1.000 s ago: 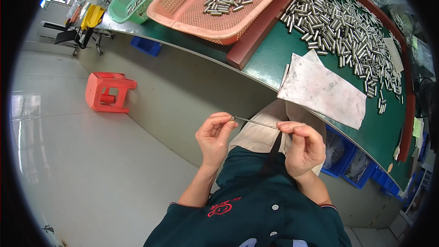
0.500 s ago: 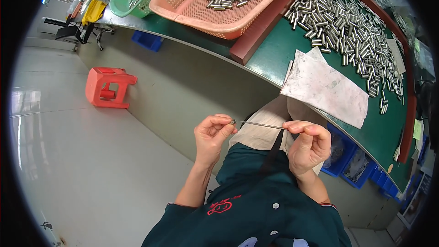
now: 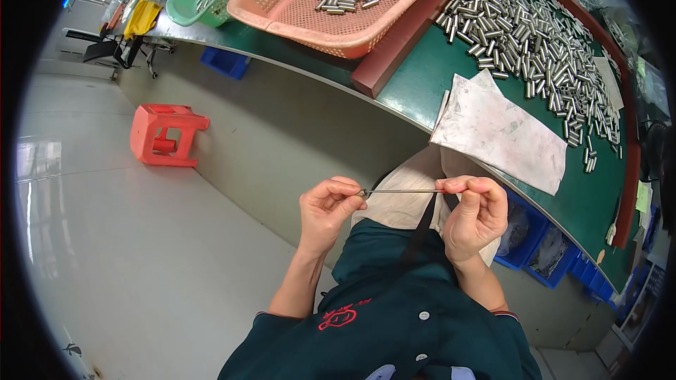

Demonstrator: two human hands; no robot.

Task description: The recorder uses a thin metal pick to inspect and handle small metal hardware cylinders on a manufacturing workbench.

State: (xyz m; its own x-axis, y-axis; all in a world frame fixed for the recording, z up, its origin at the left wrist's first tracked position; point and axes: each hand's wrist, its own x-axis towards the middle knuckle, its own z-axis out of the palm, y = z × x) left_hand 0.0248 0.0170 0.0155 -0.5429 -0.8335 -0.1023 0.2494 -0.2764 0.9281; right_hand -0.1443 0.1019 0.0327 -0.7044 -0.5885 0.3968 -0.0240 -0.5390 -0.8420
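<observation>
1. The left hand [image 3: 327, 207] pinches one end of a thin metal rod [image 3: 401, 191] between thumb and fingertips.
2. The right hand [image 3: 475, 214] grips the rod's other end, fingers curled shut on it.
3. The rod lies level between the hands, above the person's lap, below the worktop [image 3: 422, 91] front edge.
4. A grey sheet [image 3: 503, 134] lies at that front edge, just above the right hand.
5. Loose metal pins [image 3: 535, 35] spread behind the sheet.
6. A pink basket [image 3: 317, 7] sits toward the worktop's left end, holding more pins.
7. A red stool [image 3: 165, 134] stands on the floor.
</observation>
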